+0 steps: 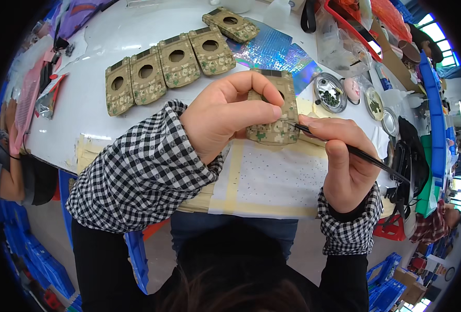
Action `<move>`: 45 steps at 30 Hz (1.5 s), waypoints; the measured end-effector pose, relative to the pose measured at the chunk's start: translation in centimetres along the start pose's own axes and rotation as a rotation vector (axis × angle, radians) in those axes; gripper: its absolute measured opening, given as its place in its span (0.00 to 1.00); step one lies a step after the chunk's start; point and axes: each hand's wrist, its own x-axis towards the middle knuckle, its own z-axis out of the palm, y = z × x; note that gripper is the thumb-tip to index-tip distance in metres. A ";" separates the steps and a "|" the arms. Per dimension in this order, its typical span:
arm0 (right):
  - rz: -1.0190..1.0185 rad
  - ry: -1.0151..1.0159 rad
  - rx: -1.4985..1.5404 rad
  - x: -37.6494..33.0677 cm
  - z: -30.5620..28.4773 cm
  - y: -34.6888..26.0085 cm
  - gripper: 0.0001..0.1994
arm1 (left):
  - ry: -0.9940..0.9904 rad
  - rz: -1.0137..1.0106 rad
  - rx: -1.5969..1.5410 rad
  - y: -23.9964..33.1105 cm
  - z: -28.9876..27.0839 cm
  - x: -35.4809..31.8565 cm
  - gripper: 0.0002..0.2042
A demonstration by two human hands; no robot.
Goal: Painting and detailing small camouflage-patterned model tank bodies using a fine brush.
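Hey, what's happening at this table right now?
A person in checked sleeves holds a camouflage-patterned case up in the left hand, above a paper sheet on the table. The right hand holds a thin black tool with its tip against the case's lower right edge. Five similar cases, each with a round hole, lie in a row farther back, beside iridescent sheets and small dishes of dark bits.

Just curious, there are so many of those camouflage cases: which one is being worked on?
The camouflage case held up in the left hand, touched by the right hand's thin black tool. The others lie flat on the table.
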 end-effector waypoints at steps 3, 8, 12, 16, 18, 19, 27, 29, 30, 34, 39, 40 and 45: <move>-0.020 -0.009 -0.012 0.1 0.1 -0.1 0.07 | 0.004 0.003 0.004 0.1 0.1 -0.1 0.07; -0.050 -0.026 -0.043 0.2 0.1 -0.2 0.07 | 0.021 0.017 0.049 0.0 0.1 -0.1 0.07; -0.057 -0.042 -0.057 0.3 0.1 -0.3 0.07 | 0.022 0.025 0.041 -0.1 0.1 -0.1 0.07; -0.060 -0.045 -0.070 0.3 0.0 -0.3 0.07 | 0.024 0.023 0.040 -0.1 0.2 -0.1 0.08; -0.059 -0.045 -0.073 0.2 0.0 -0.4 0.07 | 0.016 0.028 0.039 -0.1 0.2 -0.1 0.08; -0.058 -0.044 -0.075 0.2 0.1 -0.4 0.07 | 0.009 0.030 0.040 -0.1 0.2 -0.1 0.08; -0.088 -0.074 -0.122 0.4 0.0 -0.7 0.08 | 0.010 0.047 0.059 -0.3 0.1 0.0 0.08; -0.099 -0.083 -0.133 0.5 0.0 -0.8 0.09 | 0.013 0.052 0.065 -0.4 0.2 0.1 0.08; -0.103 -0.086 -0.143 0.5 0.0 -0.8 0.09 | 0.009 0.053 0.063 -0.4 0.2 0.1 0.09; -0.109 -0.086 -0.167 0.4 0.0 -1.0 0.09 | -0.003 0.047 0.064 -0.1 0.2 -0.1 0.09; -0.090 -0.071 -0.157 0.3 0.0 -1.0 0.10 | -0.004 0.044 0.058 -0.1 0.2 -0.2 0.09; -0.094 -0.067 -0.154 0.3 0.0 -0.8 0.10 | 0.003 0.051 0.063 -0.2 0.2 -0.1 0.09; -0.106 -0.055 -0.149 0.2 0.0 -0.5 0.11 | 0.004 0.051 0.070 -0.1 0.2 -0.1 0.09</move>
